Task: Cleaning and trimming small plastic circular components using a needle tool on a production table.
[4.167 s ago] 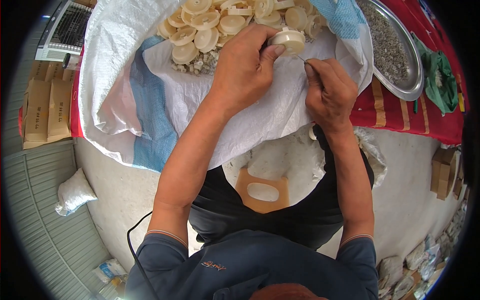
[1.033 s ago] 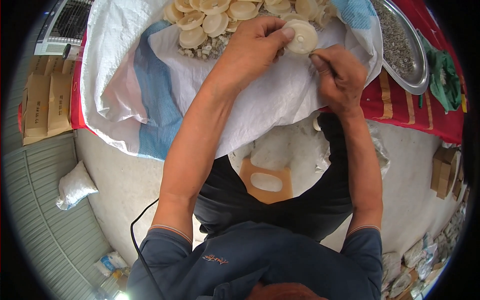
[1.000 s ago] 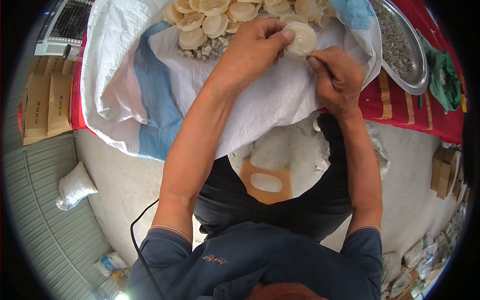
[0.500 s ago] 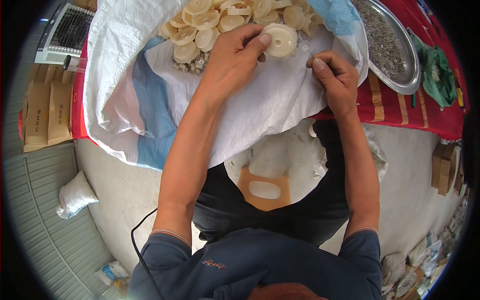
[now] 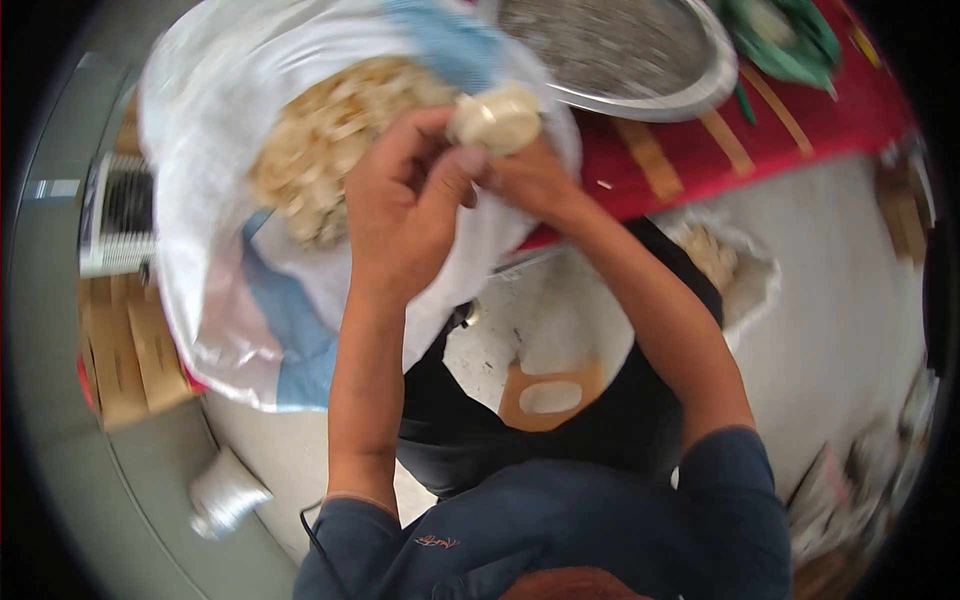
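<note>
My left hand (image 5: 400, 205) is closed on a cream plastic disc-shaped part (image 5: 496, 120), gripping it near the edge between thumb and fingers. The part is tilted and blurred by motion. My right hand (image 5: 535, 180) reaches across to it, close behind the disc and the left fingertips. Its own fingers are mostly hidden there, so whether it pinches anything cannot be seen. Beneath and to the left of my hands, a white woven sack (image 5: 205, 200) with blue bands lies spread with its mouth open. A heap of similar cream round parts (image 5: 325, 140) fills it.
An oval metal tray (image 5: 728, 65) of small greyish pieces rests on the red-covered table (image 5: 800, 130), beside a green bag (image 5: 800, 50). A white sack (image 5: 765, 300) with cream pieces stands on the floor by my right leg. Cardboard boxes (image 5: 130, 350) are at left.
My right hand, which held a tiny thin piece apart at the right, has come left to the disc. The left hand still holds the disc, now tilted. The whole view has shifted.
</note>
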{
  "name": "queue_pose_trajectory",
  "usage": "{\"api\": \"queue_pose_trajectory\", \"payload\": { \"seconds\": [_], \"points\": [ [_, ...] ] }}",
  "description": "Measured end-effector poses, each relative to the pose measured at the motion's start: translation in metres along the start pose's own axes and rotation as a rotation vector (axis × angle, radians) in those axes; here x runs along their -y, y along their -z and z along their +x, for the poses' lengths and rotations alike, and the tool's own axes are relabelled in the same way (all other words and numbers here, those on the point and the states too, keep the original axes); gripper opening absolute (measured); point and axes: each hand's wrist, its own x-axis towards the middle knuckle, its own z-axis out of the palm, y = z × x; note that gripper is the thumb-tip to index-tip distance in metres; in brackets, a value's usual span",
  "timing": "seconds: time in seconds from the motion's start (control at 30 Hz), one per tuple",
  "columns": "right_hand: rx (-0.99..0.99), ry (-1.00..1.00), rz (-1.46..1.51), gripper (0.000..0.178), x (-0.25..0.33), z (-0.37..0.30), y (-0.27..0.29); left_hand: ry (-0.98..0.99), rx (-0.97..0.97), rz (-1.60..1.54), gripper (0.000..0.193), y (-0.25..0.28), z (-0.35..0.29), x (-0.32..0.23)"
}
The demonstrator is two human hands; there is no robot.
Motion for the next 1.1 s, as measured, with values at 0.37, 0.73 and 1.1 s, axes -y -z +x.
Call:
{"api": "queue_pose_trajectory", "payload": {
  "seconds": [0.37, 0.73, 1.1],
  "points": [
    [-0.274, 0.289, -0.258, 0.024, -0.048, -0.002, -0.030, -0.176, 0.683, 0.237, 0.032, -0.233, 0.001, 0.024],
    [-0.075, -0.015, -0.261, 0.024, 0.014, 0.003, -0.024, -0.331, -0.346, 0.772, 0.024, 0.003, 0.008, 0.037],
    [0.174, 0.025, -0.422, 0.021, 0.022, 0.001, -0.013, 0.047, -0.044, 0.594, 0.020, 0.063, -0.040, 0.066]
  ]
}}
